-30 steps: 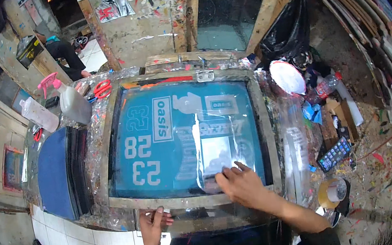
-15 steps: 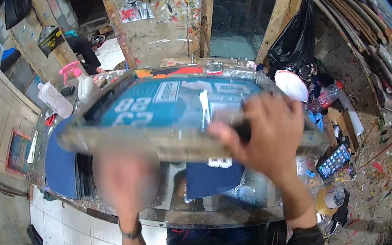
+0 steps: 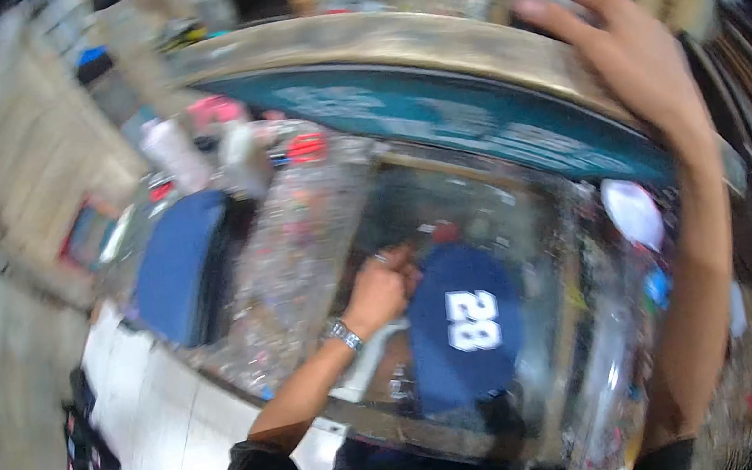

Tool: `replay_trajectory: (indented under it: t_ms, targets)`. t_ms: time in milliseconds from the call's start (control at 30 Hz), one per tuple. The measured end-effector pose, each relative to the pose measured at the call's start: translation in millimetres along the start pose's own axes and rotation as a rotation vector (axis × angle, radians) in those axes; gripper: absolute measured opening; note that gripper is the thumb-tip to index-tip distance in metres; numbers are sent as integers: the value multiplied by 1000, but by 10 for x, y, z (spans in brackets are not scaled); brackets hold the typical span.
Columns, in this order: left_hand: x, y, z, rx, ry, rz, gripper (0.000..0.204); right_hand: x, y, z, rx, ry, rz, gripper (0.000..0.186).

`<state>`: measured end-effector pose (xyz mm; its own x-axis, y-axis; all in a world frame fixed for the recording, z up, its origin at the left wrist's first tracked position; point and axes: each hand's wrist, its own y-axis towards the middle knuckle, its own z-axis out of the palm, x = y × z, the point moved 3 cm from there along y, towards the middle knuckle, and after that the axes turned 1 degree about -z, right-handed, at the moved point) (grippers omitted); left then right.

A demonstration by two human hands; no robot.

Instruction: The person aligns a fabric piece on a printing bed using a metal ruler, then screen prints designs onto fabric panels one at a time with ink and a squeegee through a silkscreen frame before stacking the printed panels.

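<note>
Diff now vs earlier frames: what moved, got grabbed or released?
The wood-framed teal mesh screen swung up from flat, near edge lifted, exposing a navy fabric panel with white digits. The right hand went from over the mesh to the raised edge; the left hand moved from the near edge to beside the panel, contact unclear. Unchanged: the curved blue fabric stack.

At far left, red scissors [image 3: 306,148] are seen near a spray bottle [image 3: 242,161] (pink-topped) and a pale bottle [image 3: 177,157].

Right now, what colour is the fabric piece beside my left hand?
The fabric piece is navy blue with white print, as the head view shows.
</note>
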<state>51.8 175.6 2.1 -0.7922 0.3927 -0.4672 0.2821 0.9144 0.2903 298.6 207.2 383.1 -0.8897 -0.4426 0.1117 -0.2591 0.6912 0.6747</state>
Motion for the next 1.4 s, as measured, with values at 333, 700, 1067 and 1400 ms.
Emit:
replay_trajectory:
  t_ms: [333,700,1067,1400]
  targets:
    - [1777,-2228,-3196,-1314,-648,-541,18,-585,404,205,57,-121,319,92]
    - [1753,-1428,-2886,-743,375,-517,43,-238,230,18,93,-215,264,82]
    - [1517,-936,-2658,-106,462,-462,35,-298,402,31,243,-66,205,81]
    - [1410,-652,-2475,-13,976,-338,14,-316,386,19,141,-107,24,84]
